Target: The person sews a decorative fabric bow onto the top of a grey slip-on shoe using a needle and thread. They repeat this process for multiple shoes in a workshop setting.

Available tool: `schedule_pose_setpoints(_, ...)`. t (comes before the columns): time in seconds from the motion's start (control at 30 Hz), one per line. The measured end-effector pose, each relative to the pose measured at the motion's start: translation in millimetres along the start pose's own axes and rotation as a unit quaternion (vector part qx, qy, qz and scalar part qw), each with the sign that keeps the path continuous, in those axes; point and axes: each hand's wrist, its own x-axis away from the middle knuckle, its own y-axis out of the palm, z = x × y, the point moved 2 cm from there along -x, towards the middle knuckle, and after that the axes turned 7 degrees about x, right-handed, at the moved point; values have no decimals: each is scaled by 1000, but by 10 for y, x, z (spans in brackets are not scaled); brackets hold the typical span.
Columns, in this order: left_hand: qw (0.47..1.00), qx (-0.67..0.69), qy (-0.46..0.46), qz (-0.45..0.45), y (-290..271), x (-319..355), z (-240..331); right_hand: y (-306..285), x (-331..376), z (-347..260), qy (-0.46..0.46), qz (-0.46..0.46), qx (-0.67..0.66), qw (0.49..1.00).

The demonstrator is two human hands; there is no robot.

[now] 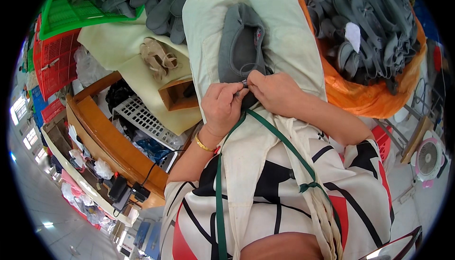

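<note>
Both hands, left hand [220, 106] and right hand [271, 90], pinch closed on the grey slipper's [241, 46] 6 o'clock edge, steadying it on the cloth-covered bench [289, 37].

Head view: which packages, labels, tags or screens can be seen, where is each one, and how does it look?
White paper tag: among the grey slippers in the orange-lined heap, upper right; small, roughly rectangular.
Clear plastic bags: on the wooden bench, lower left; crumpled, whitish.
No screens visible.
</note>
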Motion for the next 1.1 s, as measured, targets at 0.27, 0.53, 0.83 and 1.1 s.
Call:
schedule_pose_setpoints(0.27,999,39,-24,3,-30,-8,26,-13,41,28,27,28,-118,992)
schedule_pose_setpoints(0.53,995,90,-26,11,30,50,-42,-112,-91,-86,80,0,-197,977)
schedule_pose_setpoints(0.83,998,47,37,-17,-28,7,-18,-495,-259,-76,16,-46,-101,994)
schedule_pose_setpoints(1.1,998,50,44,-9,-7,9,-86,-172,-355,-158,-24,54,-20,998)
